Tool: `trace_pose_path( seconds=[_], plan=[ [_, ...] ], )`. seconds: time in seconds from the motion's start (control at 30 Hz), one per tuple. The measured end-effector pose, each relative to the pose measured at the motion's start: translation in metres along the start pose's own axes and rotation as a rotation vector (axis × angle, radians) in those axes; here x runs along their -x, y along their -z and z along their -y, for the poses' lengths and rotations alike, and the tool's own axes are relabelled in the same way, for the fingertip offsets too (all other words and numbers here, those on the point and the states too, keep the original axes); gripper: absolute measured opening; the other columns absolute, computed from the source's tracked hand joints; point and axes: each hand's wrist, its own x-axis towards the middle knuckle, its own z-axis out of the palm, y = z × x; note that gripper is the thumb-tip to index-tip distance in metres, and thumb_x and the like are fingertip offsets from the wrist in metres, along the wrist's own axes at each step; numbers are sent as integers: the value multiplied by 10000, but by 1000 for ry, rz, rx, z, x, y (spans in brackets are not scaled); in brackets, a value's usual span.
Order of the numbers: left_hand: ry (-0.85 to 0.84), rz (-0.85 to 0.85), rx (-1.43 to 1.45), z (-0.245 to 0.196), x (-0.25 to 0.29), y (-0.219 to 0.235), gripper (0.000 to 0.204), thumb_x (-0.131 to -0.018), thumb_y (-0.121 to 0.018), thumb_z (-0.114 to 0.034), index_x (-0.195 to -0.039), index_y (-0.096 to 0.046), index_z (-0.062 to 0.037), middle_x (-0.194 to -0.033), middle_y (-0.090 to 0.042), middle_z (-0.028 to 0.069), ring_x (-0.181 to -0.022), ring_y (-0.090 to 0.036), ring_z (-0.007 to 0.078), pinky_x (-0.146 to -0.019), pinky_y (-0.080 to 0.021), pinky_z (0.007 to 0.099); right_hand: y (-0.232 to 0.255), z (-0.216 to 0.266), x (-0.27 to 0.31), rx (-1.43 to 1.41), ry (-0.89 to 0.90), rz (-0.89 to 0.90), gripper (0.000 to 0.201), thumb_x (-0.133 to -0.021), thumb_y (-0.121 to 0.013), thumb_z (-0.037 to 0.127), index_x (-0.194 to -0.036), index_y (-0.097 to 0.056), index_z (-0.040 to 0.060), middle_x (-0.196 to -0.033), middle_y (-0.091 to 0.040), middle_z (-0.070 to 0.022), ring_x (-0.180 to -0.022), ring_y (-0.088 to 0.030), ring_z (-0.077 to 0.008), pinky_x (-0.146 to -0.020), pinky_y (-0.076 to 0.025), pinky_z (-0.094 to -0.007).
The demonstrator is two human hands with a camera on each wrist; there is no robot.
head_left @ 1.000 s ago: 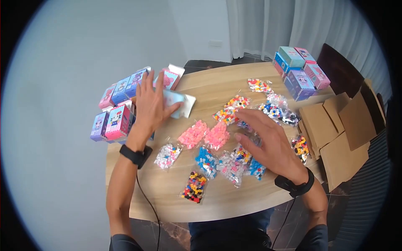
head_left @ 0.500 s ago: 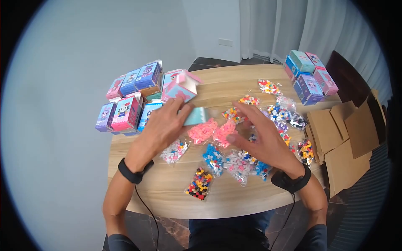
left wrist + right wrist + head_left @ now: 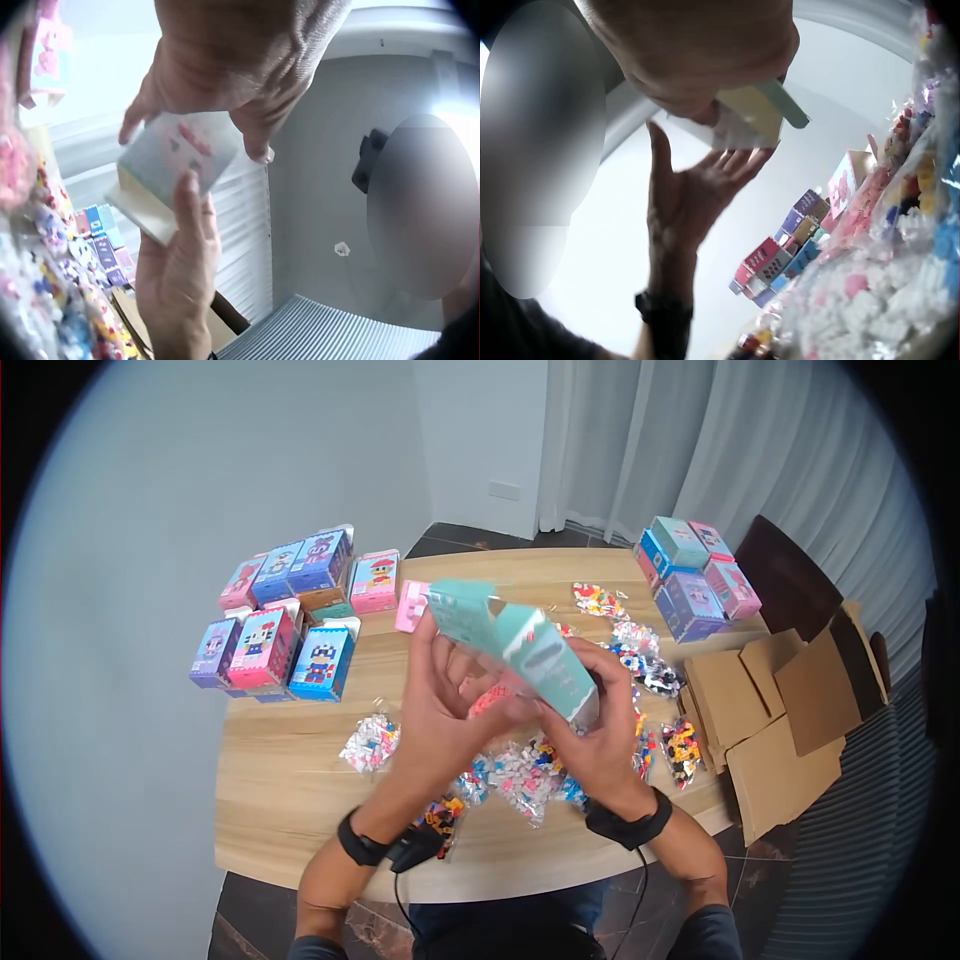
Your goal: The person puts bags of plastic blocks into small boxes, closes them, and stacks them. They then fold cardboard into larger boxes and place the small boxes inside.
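The pale green box is up in the air over the desk, tilted, with its flap standing away from the body. The right hand pinches it, fingers on one side and thumb on the other. The left hand is spread fairly wide: in the right wrist view its fingers are nearly straight against the box and its thumb stands apart, so the right hand's pinch seems to bear most of the hold.

That is the likeliest weak spot. If the right thumb slid on the smooth card, the straight left fingers might not catch the box, and it could drop onto the clear bags of small bricks below. Squeezing harder to make up for it could dent the thin walls. The loose flap lies close to the left fingers and could crease or tear if they pushed it sideways. Whether anything is inside cannot be told; if there is, the tilt might let it slide out.

Other trouble could come from crowding. The pink box is near the left fingertips and could be nudged. The blue box stands with the other boxes at the left, where one bump could pass along the group. The cable at the right wrist could snag on the desk edge if the arm swung out.
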Motion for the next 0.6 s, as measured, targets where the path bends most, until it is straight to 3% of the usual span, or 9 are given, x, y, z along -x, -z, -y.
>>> trace_pose_path(
  seconds=[0.03,0.1,0.2,0.27,0.33,0.4,0.47,0.53,0.6],
  plan=[
    [-93,8,-79,6,3,-4,1245,-741,-877,21,-1647,-30,-85,-1561,-376,152,-1431,-437,275,-1148,-442,442,-3,-1,3,152,125,11,634,-803,-867,72,-1325,-515,-4,-1387,-568,-207,-1256,-594,-319,-1075,-464,-412],
    [-49,-12,-127,7,6,-7,1235,-747,-864,27,-1648,-27,-87,-1565,-374,151,-1408,-460,268,-1121,-464,425,-12,3,8,437,340,79,695,-725,-900,110,-1324,-563,9,-1455,-513,-246,-1273,-574,-407,-1057,-463,-451],
    [56,-62,-268,-2,0,18,1086,-789,-828,-4,-1635,-148,-40,-1529,-436,152,-1325,-530,235,-1052,-509,382,-4,41,-8,543,329,205,738,-757,-890,145,-1399,-545,31,-1489,-496,-227,-1289,-577,-382,-1040,-471,-446],
    [123,258,-169,-7,-5,46,906,-835,-815,-72,-1585,-312,8,-1446,-541,142,-1272,-568,199,-1041,-513,362,3,52,-24,625,304,243,782,-801,-876,174,-1482,-511,54,-1519,-482,-211,-1312,-576,-350,-1009,-494,-428],
    [110,396,-101,-13,-9,52,793,-863,-802,-106,-1540,-412,30,-1362,-621,120,-1233,-590,162,-1025,-520,359,7,46,-44,-106,-224,271,760,-838,-862,165,-1499,-502,58,-1491,-515,-191,-1258,-609,-272,-951,-525,-363],
    [36,347,-231,-11,-13,45,824,-881,-787,-83,-1574,-352,20,-1384,-598,137,-1217,-610,170,-1007,-528,352,7,41,-50,-296,-270,315,772,-852,-845,127,-1523,-471,52,-1315,-647,-138,-1058,-667,-170,-857,-541,-289],
    [-10,263,-323,-9,-15,36,860,-899,-770,-51,-1607,-285,12,-1427,-556,163,-1212,-626,188,-994,-533,343,6,37,-54,-57,-133,309,759,-846,-844,104,-1506,-474,44,-1119,-692,-80,-903,-657,-112,-787,-529,-262],
    [-209,153,-292,-3,-17,33,872,-912,-747,-18,-1621,-240,0,-1493,-478,183,-1240,-623,223,-1004,-528,340,1,29,-56,55,5,241,736,-835,-847,92,-1477,-492,37,-965,-714,-33,-785,-634,-59,-701,-513,-237],
    [-385,132,-301,2,-20,35,882,-922,-734,2,-1631,-210,-12,-1546,-411,199,-1272,-616,256,-1014,-525,341,-1,28,-55,14,-78,256,701,-827,-862,119,-1438,-527,42,-965,-708,-32,-725,-583,-43,-639,-475,-221]
  ],
)
